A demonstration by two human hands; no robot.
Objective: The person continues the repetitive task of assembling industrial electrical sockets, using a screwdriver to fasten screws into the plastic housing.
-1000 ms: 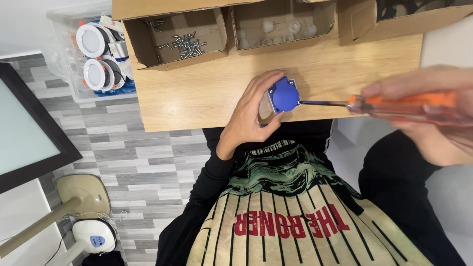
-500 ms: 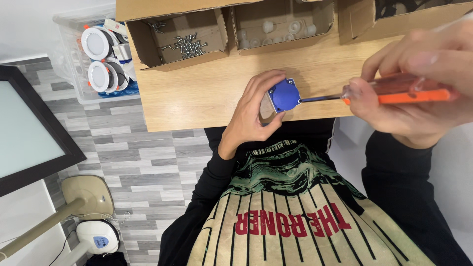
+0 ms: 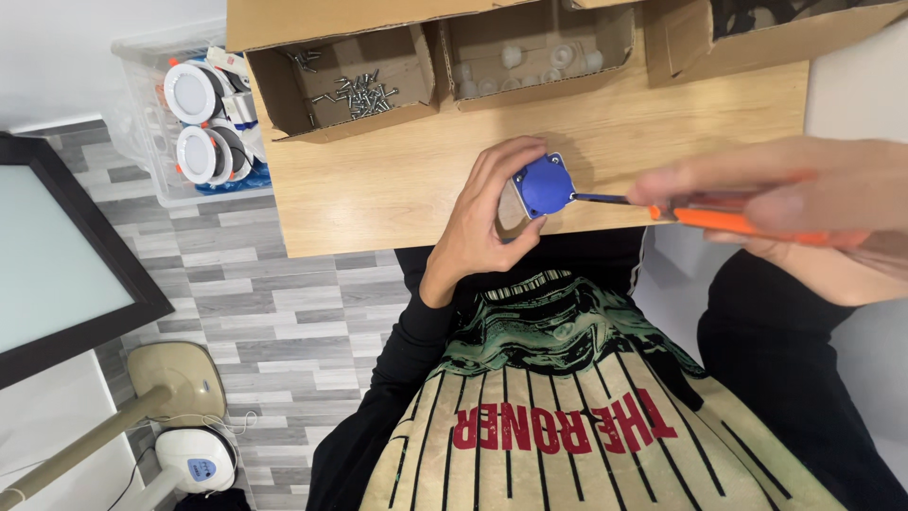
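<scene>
The left hand [image 3: 482,222] grips a small blue-faced socket housing [image 3: 541,186] with a pale grey body, held upright at the front edge of the wooden worktop [image 3: 378,189], its fingers curled around the sides and back of the part with the thumb coming up from below. The right hand [image 3: 804,203], close to the camera and blurred, has its fingers pressed around the orange handle of a screwdriver [image 3: 719,218], whose dark shaft runs leftwards so that the tip meets the right side of the blue face. The step in hand looks to be working a screw in the housing with the driver; whether it is being tightened or loosened cannot be told from this view, and the screw head itself is too small to make out. The next move would call for keeping the tip seated squarely while the left hand holds the housing against turning, since the part is braced only by the hand. Behind, an open cardboard box [image 3: 284,90] holds loose screws [image 3: 355,95], a second box [image 3: 619,52] holds small pale plastic pieces, and a clear bin [image 3: 137,142] beside the worktop holds round white downlights [image 3: 194,123].
</scene>
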